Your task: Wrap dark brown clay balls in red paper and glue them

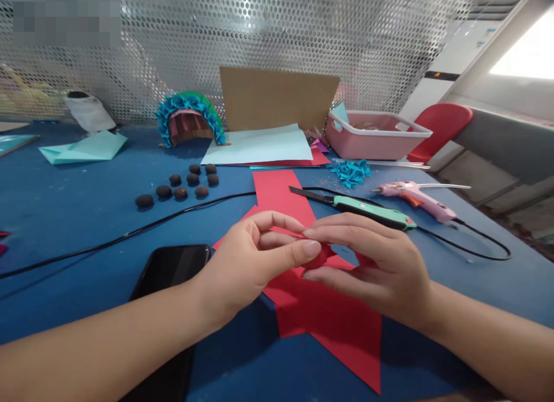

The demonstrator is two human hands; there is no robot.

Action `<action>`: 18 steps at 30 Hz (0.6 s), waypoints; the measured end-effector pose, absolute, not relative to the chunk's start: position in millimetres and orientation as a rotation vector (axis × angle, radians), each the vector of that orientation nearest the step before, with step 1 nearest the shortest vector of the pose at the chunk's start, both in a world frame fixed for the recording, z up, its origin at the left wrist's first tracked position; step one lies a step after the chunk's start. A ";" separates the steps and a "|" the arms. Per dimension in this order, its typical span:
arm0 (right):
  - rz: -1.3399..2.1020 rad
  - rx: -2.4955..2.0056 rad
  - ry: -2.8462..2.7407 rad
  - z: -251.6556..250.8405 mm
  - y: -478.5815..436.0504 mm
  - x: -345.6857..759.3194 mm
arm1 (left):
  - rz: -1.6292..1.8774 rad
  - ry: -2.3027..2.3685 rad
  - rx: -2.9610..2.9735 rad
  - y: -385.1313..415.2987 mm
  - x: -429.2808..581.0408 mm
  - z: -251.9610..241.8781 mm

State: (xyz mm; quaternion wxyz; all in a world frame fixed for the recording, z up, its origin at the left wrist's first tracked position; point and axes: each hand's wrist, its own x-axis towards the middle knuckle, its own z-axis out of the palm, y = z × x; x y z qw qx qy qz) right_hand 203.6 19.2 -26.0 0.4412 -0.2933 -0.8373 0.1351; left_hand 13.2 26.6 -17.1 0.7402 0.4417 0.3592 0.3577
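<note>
The left hand [249, 260] and right hand [381, 263] both pinch a red bit [318, 258] between them, over red paper [346, 327]. Neither is nearer; its long way is hidden.

L hand [255, 258] + R hand [381, 263] pinch sm red pc [318, 259] | red sheets [341, 315] below | knife [363, 210] tip over sheets | glue gun [426, 201] R of knife | phone [173, 269] part hidden by L arm [142, 327] | blk balls [180, 192] L | arch [190, 102], bin [374, 145] @ back
</note>
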 end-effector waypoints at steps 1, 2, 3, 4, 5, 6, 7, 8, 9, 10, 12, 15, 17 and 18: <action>0.391 -0.735 -2.058 -25.9 18.7 204.0 | 0.803 0.788 0.981 25.5 12.8 -15.2; 0.434 -0.753 -2.042 -25.6 18.3 204.4 | 0.827 0.779 0.989 24.5 12.4 -13.4; 0.454 -0.776 -2.033 -25.2 18.0 204.6 | 0.853 0.764 0.997 23.7 11.9 -12.0; 0.447 -0.802 -2.031 -24.7 17.8 204.8 | 0.875 0.740 0.999 23.0 11.5 -11.1; 0.417 -0.824 -2.033 -24.1 17.9 204.9 | 0.891 0.712 0.998 22.6 11.2 -10.8; 0.383 -0.837 -2.037 -23.7 18.0 204.8 | 0.897 0.683 0.996 22.5 11.1 -11.1; 0.368 -0.835 -2.036 -23.6 18.2 204.6 | 0.905 0.658 0.993 22.5 11.1 -11.9; 0.382 -0.825 -2.021 -23.8 18.5 204.3 | 0.916 0.642 0.993 22.6 11.2 -13.0; 0.415 -0.811 -2.000 -24.2 18.7 204.1 | 0.932 0.638 0.998 22.8 11.4 -14.3; 0.450 -0.799 -1.982 -24.8 18.9 203.8 | 0.951 0.641 1.006 23.1 11.7 -15.5; 0.480 -0.778 -1.972 -25.7 19.0 203.6 | 0.989 0.669 1.029 23.7 12.2 -17.1; 0.354 -0.769 -1.999 -23.8 18.1 203.7 | 0.969 0.779 1.046 24.6 12.6 -16.2; 0.226 -0.769 -2.011 -20.8 17.0 203.5 | 0.885 0.824 1.029 25.1 12.8 -14.1; 0.175 -0.768 -2.019 -19.4 16.4 203.4 | 0.839 0.819 1.018 25.2 12.9 -13.0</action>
